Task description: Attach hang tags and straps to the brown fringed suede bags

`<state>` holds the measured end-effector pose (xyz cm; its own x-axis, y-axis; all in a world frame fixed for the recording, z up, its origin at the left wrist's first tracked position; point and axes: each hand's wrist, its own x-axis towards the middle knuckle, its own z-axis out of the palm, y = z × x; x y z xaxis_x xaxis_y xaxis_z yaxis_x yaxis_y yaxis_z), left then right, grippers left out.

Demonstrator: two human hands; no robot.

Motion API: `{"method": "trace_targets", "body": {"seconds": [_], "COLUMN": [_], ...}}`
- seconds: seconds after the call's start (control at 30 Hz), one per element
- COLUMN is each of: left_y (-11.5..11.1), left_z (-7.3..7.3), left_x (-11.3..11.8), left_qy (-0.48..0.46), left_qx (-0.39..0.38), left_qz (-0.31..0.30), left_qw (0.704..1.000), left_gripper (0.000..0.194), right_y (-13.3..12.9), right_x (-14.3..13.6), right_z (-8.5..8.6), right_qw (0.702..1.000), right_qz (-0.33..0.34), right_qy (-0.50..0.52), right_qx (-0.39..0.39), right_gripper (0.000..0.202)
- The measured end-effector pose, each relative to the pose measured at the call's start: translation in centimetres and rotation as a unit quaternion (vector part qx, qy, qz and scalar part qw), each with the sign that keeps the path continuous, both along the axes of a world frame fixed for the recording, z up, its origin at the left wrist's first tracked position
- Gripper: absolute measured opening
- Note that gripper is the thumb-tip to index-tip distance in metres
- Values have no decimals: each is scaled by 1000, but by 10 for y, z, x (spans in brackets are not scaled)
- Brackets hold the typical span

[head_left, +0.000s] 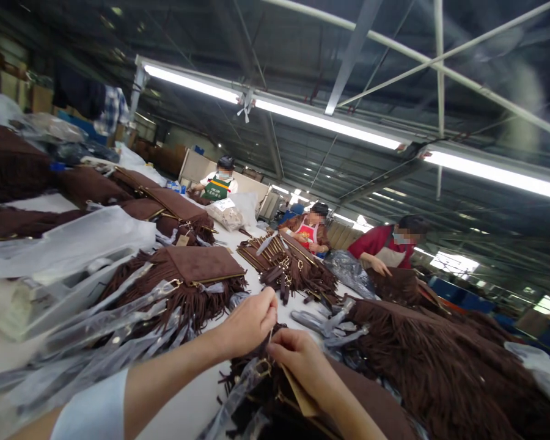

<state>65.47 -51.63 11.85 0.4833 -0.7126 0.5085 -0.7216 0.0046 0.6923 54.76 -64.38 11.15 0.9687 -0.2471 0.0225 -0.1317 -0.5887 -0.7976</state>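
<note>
My left hand (252, 321) is closed, its fingers curled above the near brown suede bag (362, 391). Just below and to the right, my right hand (302, 360) pinches with thumb and forefinger. A thin pale string (270, 336) shows between the two hands, though its ends are hidden by the fingers. Under my right hand hangs a tan paper tag (299, 394), against the bag. A gold-coloured clasp (263, 366) with a plastic-wrapped strap (238, 394) lies at the bag's left side.
Fringed brown bags (206, 264) lie left on the white table (183, 403), with plastic-wrapped straps around them. More bags with gold zips (279, 256) are piled ahead. A large fringed heap (421, 348) lies right. Three people work across the table, one in a green apron (216, 189).
</note>
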Motion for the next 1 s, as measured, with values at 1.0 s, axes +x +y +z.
{"method": "trace_targets", "body": {"seconds": [1.0], "left_y": [-8], "left_z": [-61], "left_x": [-6], "left_qy": [371], "left_qx": [38], "left_qz": [-89], "left_qw": [924], "left_gripper": [16], "right_y": [-1], "right_x": [-14], "right_z": [-35], "right_qw": [994], "right_qz": [-17], "right_qy": [-103], "right_qx": [-29], "right_gripper": [24]}}
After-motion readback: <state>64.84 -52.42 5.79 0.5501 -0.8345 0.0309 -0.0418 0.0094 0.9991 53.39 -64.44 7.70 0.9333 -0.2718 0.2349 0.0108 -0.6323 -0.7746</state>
